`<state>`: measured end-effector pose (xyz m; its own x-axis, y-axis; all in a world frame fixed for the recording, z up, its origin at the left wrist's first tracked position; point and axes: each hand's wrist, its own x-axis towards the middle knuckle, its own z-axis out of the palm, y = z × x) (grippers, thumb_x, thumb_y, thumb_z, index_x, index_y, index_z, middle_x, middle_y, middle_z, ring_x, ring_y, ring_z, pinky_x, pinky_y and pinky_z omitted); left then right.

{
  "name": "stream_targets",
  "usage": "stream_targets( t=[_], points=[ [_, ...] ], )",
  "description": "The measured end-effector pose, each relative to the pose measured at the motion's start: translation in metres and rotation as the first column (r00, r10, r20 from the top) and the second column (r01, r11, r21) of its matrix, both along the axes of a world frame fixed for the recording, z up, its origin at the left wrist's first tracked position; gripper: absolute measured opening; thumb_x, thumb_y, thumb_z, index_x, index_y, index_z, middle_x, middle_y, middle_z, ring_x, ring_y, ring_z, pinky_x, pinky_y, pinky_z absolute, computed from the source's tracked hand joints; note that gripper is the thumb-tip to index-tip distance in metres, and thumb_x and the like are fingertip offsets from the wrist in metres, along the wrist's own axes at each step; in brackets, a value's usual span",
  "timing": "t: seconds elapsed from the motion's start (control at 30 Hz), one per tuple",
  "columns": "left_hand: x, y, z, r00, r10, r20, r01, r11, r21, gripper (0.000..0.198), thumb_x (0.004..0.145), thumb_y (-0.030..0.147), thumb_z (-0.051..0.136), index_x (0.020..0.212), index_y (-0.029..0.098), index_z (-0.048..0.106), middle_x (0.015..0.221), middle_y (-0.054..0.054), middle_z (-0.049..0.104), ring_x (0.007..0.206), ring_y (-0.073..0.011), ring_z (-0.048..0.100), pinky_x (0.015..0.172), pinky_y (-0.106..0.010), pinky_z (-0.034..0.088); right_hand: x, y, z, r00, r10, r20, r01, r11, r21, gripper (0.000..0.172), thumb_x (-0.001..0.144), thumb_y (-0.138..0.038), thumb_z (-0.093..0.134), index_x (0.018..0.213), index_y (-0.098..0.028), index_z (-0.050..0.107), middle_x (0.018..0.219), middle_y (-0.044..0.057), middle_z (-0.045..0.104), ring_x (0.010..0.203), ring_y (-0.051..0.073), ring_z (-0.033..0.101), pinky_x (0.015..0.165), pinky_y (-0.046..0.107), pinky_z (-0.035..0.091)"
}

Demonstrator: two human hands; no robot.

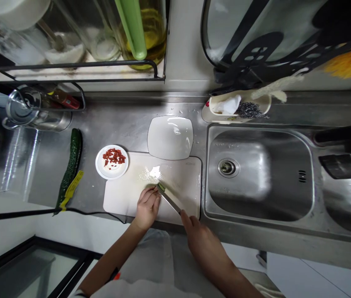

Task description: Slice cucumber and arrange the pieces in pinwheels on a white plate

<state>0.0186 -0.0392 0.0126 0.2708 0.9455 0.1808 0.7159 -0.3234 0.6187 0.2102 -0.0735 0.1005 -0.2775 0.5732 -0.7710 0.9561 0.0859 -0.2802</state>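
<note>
Clasping the knife (pixel 170 202), the right hand (pixel 202 236) holds its blade against a green piece (pixel 161 187) on the white cutting board (pixel 121 194), left hand (pixel 147 208) bunched close by, pinching or not I can't tell from here, plate (pixel 99 167) of red bits (pixel 114 156) overlapping the far-left corner.

Cool white light is coming from above, and the steel countertop (pixel 90 124) is looking moderately bright. Small, hard glare is shining on the white plate (pixel 165 140), and a white spot is burning out near the middle of the back edge of the cutting board (pixel 122 198). A wider, pale reflection is spreading in the sink basin (pixel 274 194). Below the wire rack (pixel 78 65), a soft shadow is darkening the countertop's back edge. The wide lens is stretching the glass jars (pixel 66 51) above the back left corner. Print on the yellow tag (pixel 72 189) is appearing too small for reading.
</note>
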Motion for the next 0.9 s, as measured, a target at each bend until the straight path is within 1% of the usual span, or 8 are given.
stream_targets(
  t=[0.3, 0.47, 0.6, 0.77, 0.9],
  points=[
    [0.001, 0.003, 0.002, 1.000, -0.001, -0.005, 0.001, 1.000, -0.008, 0.016, 0.086, 0.011, 0.051, 0.093, 0.017, 0.063, 0.092, -0.006, 0.068, 0.100, -0.0191, 0.060, 0.089, -0.039, 0.052, -0.001, 0.007, 0.001, 1.000, 0.008, -0.019, -0.008, 1.000, -0.018, 0.053, 0.085, 0.000, 0.029, 0.134, -0.017, 0.039, 0.101, 0.013, 0.062, 0.078, 0.020, 0.066, 0.064, 0.027, 0.049],
    [0.001, 0.004, 0.002, 1.000, 0.001, -0.012, -0.002, 1.000, -0.018, 0.017, 0.088, 0.013, 0.048, 0.092, 0.018, 0.064, 0.092, -0.006, 0.068, 0.098, -0.0186, 0.062, 0.090, -0.039, 0.052, -0.002, 0.007, 0.000, 1.000, -0.002, -0.028, 0.002, 1.000, -0.010, 0.048, 0.085, -0.002, 0.030, 0.130, -0.018, 0.041, 0.099, 0.012, 0.061, 0.076, 0.018, 0.066, 0.062, 0.025, 0.046],
    [0.001, 0.005, 0.003, 1.000, -0.007, -0.011, 0.007, 1.000, 0.002, 0.016, 0.087, 0.012, 0.050, 0.093, 0.017, 0.064, 0.091, -0.006, 0.068, 0.098, -0.0182, 0.061, 0.090, -0.038, 0.051, 0.000, 0.008, -0.001, 0.998, -0.019, -0.053, 0.018, 1.000, -0.018, 0.046, 0.085, -0.002, 0.030, 0.126, -0.018, 0.043, 0.096, 0.010, 0.061, 0.074, 0.017, 0.065, 0.059, 0.023, 0.042],
    [0.000, 0.004, 0.000, 1.000, -0.007, -0.014, 0.007, 1.000, 0.024, 0.016, 0.085, 0.011, 0.052, 0.094, 0.017, 0.064, 0.091, -0.006, 0.068, 0.098, -0.0182, 0.061, 0.091, -0.038, 0.051, 0.000, 0.011, -0.003, 0.998, -0.025, -0.059, 0.024, 0.999, -0.033, 0.045, 0.085, -0.002, 0.031, 0.124, -0.019, 0.044, 0.095, 0.010, 0.061, 0.075, 0.018, 0.065, 0.058, 0.024, 0.041],
    [0.000, 0.003, -0.001, 1.000, -0.009, -0.015, 0.010, 1.000, 0.008, 0.017, 0.087, 0.012, 0.050, 0.096, 0.017, 0.064, 0.091, -0.005, 0.068, 0.098, -0.0180, 0.061, 0.091, -0.039, 0.051, -0.002, 0.014, -0.004, 0.996, -0.044, -0.074, 0.041, 0.998, -0.041, 0.042, 0.085, -0.003, 0.032, 0.122, -0.018, 0.045, 0.093, 0.009, 0.061, 0.075, 0.016, 0.064, 0.058, 0.022, 0.039]
  ],
)
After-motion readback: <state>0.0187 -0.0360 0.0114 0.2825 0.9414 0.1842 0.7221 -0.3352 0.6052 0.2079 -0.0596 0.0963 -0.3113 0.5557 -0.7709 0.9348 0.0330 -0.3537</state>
